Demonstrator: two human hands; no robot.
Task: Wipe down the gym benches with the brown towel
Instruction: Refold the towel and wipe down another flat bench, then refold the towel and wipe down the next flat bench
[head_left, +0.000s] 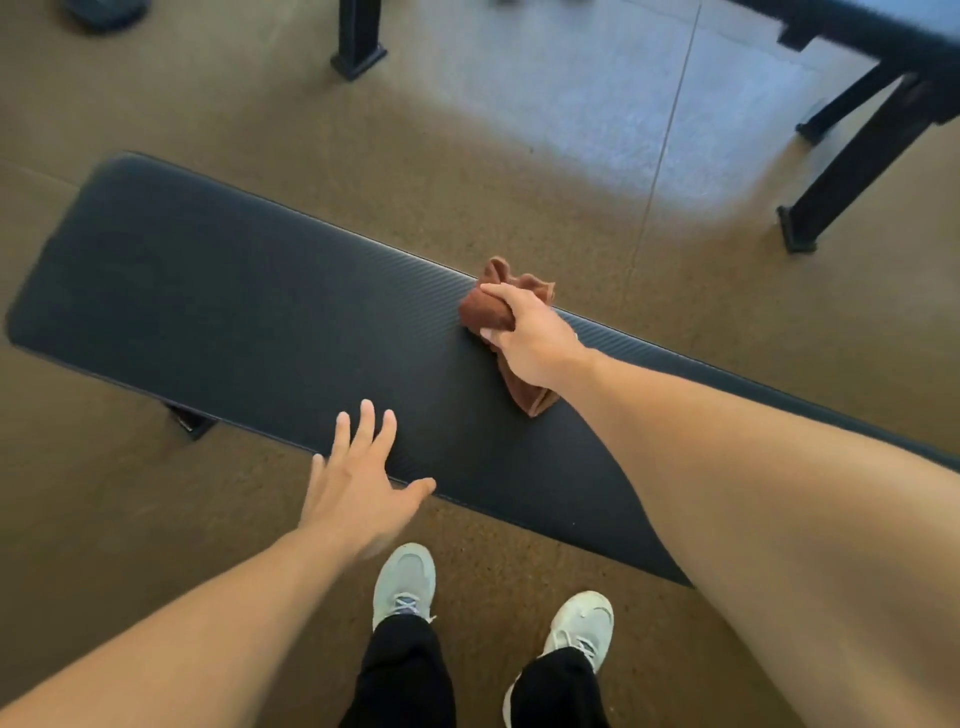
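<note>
The bench is stretching across the floor, its black pad facing up. The right hand is gripping the bunched brown towel near the bench's far edge. The left hand, fingers spread, is resting at the near edge.

Brown speckled floor (one sunlit patch)

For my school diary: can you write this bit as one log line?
right hand grips brown towel on bench | left hand open at near edge | wiping underway
</note>
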